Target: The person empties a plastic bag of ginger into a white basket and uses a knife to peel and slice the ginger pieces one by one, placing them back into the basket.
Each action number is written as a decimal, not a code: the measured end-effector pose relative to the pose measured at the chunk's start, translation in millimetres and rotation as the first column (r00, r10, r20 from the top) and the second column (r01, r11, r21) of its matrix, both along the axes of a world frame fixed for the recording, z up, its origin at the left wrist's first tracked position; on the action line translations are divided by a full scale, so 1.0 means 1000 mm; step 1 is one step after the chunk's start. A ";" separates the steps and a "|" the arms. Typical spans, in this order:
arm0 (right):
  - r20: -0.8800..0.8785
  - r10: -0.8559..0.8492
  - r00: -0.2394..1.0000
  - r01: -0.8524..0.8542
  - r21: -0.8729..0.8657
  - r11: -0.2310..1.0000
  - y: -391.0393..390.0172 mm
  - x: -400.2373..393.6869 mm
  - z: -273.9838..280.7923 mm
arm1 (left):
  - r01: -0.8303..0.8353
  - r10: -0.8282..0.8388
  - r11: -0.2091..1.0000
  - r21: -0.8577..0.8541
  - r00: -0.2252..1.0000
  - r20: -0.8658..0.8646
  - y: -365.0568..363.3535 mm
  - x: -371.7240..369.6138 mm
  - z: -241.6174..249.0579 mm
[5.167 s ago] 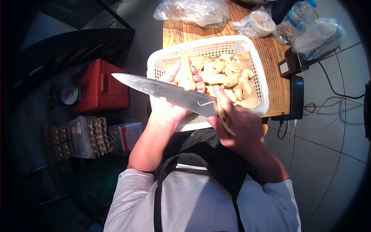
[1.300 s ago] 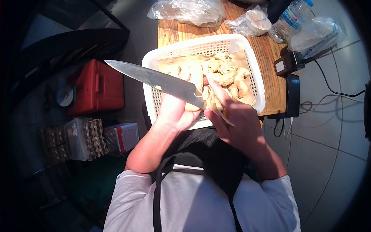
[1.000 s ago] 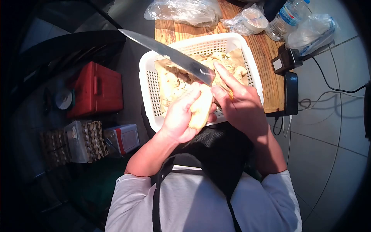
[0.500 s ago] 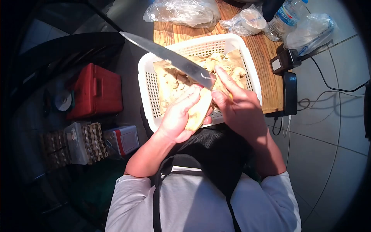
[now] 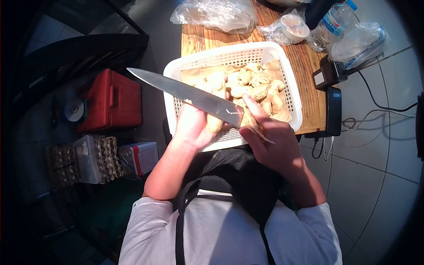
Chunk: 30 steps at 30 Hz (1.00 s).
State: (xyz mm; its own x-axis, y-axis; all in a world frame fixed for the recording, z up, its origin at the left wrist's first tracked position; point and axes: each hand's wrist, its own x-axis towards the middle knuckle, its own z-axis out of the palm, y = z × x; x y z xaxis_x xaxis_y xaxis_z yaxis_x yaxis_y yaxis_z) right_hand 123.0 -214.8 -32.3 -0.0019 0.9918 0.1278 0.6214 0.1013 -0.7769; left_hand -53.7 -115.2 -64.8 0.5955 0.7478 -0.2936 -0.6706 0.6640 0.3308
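My left hand [image 5: 191,127] is closed around a pale, peeled-looking piece of ginger root [image 5: 214,124] over the near side of a white perforated basket [image 5: 292,84]. In my right hand [image 5: 277,140] is a large knife [image 5: 190,96], its wide blade pointing to the upper left and crossing in front of the ginger. The blade hides part of the left fingers and the root. A thin strip of peel [image 5: 264,136] hangs beside the right thumb. Knobbly ginger pieces [image 5: 260,84] lie on brown paper in the basket.
The basket overlaps a wooden table [image 5: 304,66]. Behind it are a plastic bag [image 5: 214,17], a wrapped cup [image 5: 295,32] and a water bottle [image 5: 331,25]. Black power adapters [image 5: 329,75] with cables sit at the right edge. A red box [image 5: 110,101] and egg trays [image 5: 108,159] stand left.
The ginger has turned more upright and shifted left with my left hand. The knife has moved left and down across it. A peel strip now shows by my right thumb.
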 end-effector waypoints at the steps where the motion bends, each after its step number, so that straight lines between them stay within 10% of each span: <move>1: 0.008 0.003 1.000 -0.003 -0.021 1.000 -0.001 0.000 0.001 | -0.021 0.023 0.999 0.029 0.998 -0.061 0.000 0.002 0.005; 6: 0.061 -0.004 0.998 0.002 0.029 1.000 -0.001 0.001 -0.002 | -0.061 0.071 0.995 0.076 0.986 -0.147 0.001 0.006 0.013; 9: 0.069 -0.014 0.998 0.011 0.049 0.999 0.000 0.002 -0.002 | -0.034 0.037 0.999 -0.025 0.988 0.151 0.009 -0.003 -0.010; 16: 0.083 -0.061 0.995 0.061 0.006 0.998 0.002 0.010 0.004 | -0.142 0.144 0.990 0.021 0.975 -0.171 0.013 0.003 0.003; 19: 0.076 -0.010 0.997 0.009 0.019 1.000 0.000 0.007 0.004 | -0.008 -0.007 0.997 0.083 0.983 0.183 0.019 -0.004 -0.009; 20: 0.080 0.008 0.997 -0.007 -0.012 1.000 -0.001 0.005 0.005 | -0.179 0.179 0.984 0.007 0.979 -0.101 0.017 0.004 -0.011; 30: 0.196 0.037 0.980 -0.016 -0.107 0.994 -0.004 -0.003 0.010 | -0.187 0.198 0.978 0.094 0.971 -0.130 0.012 0.001 -0.019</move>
State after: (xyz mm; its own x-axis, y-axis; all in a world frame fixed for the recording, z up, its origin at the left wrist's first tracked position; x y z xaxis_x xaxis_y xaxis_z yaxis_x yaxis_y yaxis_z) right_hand 119.7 -219.1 -22.6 -0.0430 0.9989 0.0180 0.7619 0.0444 -0.6462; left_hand -52.4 -103.7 -83.4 0.3957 0.8689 -0.2972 -0.7277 0.4941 0.4758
